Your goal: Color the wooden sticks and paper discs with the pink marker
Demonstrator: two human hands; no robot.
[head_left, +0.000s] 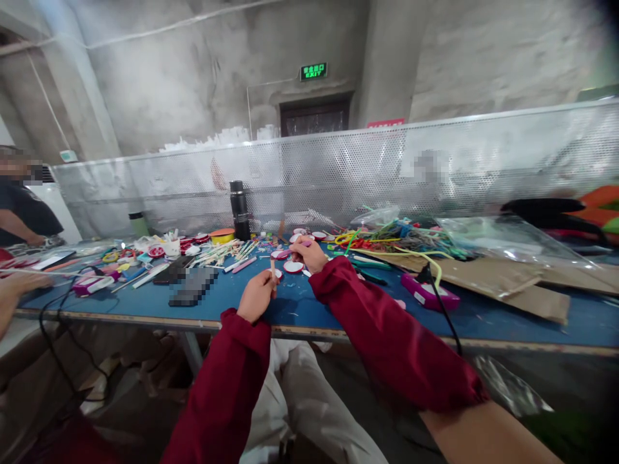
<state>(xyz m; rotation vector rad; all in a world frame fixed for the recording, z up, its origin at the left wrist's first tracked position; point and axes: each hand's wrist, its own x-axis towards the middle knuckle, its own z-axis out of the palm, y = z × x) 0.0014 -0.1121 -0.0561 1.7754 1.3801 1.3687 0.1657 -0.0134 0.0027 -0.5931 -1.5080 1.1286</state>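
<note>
My left hand [257,296] is closed near the table's front edge, pinching an upright pale wooden stick [273,268]. A little farther forward, my right hand [313,255] bends over the table with its fingers closed on a small purple piece [305,243], mostly hidden by the fingers. Just under the right fingertips lies a white disc with a red rim [293,267]. Another red-rimmed disc [279,255] lies behind it, between the hands. Both forearms wear dark red sleeves.
A dark phone [193,287] lies left of my hands, and a black bottle [239,211] stands behind. Tangled coloured strips [406,237], cardboard [488,278] and a purple box with a cable [429,293] are on the right. A co-worker's hand [19,293] reaches in at the left.
</note>
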